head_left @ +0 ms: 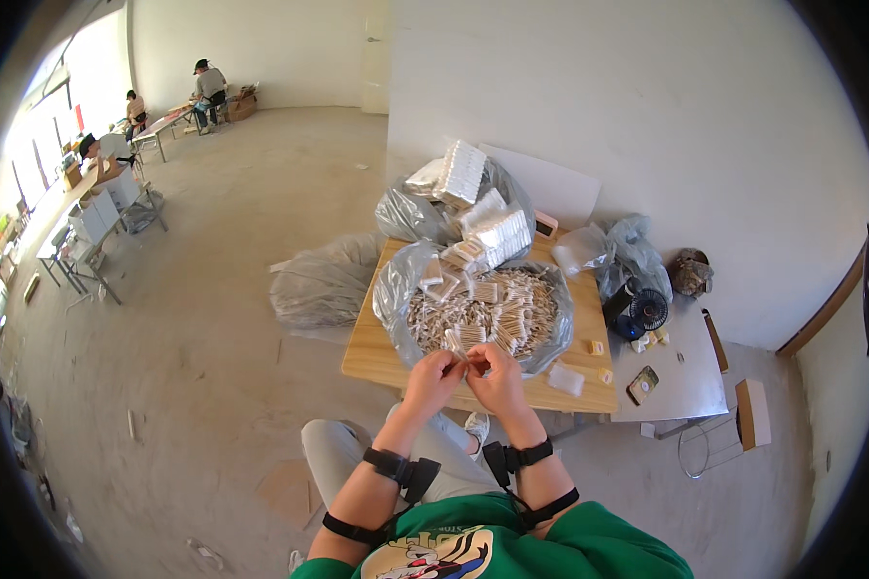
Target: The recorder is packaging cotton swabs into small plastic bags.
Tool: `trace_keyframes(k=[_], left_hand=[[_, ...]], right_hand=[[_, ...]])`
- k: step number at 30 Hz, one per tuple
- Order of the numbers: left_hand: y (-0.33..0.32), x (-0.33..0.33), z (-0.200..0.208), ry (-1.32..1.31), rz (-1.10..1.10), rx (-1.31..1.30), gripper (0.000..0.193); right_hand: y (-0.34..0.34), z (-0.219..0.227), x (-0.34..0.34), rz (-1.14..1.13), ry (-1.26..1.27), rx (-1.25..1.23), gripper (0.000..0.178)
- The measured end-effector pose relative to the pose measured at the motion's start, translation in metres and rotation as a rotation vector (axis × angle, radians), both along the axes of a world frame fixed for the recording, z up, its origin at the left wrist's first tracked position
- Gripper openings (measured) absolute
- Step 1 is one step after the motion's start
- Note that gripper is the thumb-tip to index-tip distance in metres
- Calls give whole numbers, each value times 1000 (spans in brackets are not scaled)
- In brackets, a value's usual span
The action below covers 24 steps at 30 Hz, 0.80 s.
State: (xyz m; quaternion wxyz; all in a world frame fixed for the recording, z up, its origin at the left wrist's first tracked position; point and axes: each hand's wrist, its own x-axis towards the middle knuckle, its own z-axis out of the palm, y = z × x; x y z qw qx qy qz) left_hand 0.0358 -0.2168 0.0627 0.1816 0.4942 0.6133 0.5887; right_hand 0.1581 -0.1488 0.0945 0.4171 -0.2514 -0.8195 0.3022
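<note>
With the left hand [433, 379] and right hand [498, 382] both pinching a small clear packet [456, 341] near the front edge of the surface [369, 352], a light, level grip over the open grey bag [392, 294] should let stray swabs [531, 307] drop back inside.
</note>
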Motion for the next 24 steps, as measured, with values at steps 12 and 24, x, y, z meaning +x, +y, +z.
trace_keyframes(k=[12, 24], left_hand=[[-7, 9, 2, -1, 76, 232, 24], [-2, 41, 0, -21, 28, 130, 17]], right_hand=[[-14, 12, 1, 11, -75, 10, 14], [-5, 4, 36, 1, -29, -1, 15]])
